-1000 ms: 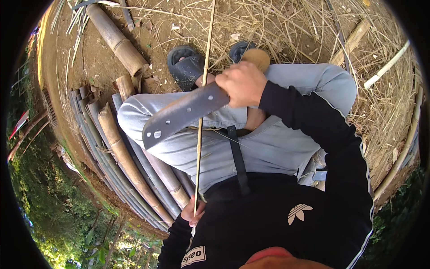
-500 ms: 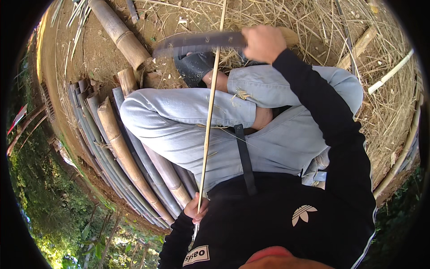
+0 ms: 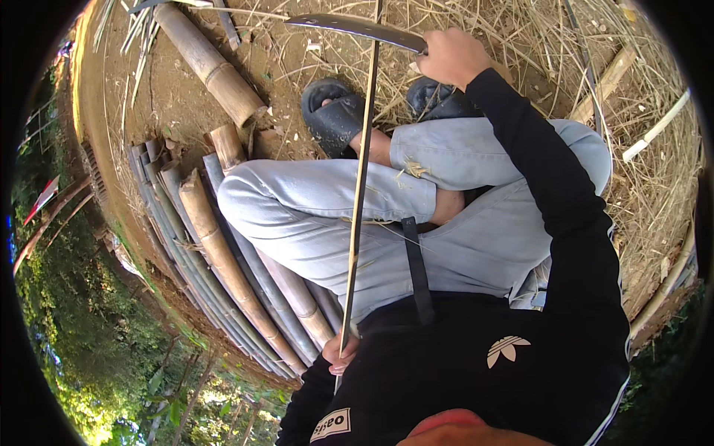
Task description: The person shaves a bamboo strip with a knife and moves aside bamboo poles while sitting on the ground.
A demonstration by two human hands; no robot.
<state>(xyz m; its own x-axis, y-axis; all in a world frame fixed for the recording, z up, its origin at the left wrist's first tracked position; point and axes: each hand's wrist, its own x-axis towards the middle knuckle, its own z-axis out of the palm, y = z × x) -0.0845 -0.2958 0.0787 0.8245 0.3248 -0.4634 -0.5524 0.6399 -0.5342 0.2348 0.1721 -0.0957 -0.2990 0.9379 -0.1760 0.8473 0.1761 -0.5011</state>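
Note:
My left hand [image 3: 341,353], close to my left hip, is closed around the lower end of a long thin bamboo strip [image 3: 362,163]. The strip runs up past my crossed legs and leaves the far edge of the view, showing a dark side above and a pale side lower down. At the far side my right hand [image 3: 454,58] grips a machete [image 3: 357,27] with a long, slightly curved dark blade pointing left. Blade and strip cross near the far edge; whether they touch I cannot tell.
Several bamboo poles [image 3: 216,238] lie side by side at my left. A thick bamboo piece [image 3: 212,67] rests on the dirt beyond them. Pale split strips [image 3: 141,44] are at far left. Straw and shavings [image 3: 535,44] cover the ground at right, near a split bamboo piece [image 3: 602,82].
The machete has moved farther out along the strip, and its blurred blade is now sharp. The strip has turned to show a dark side. Both hands keep their hold; the whole view has shifted slightly.

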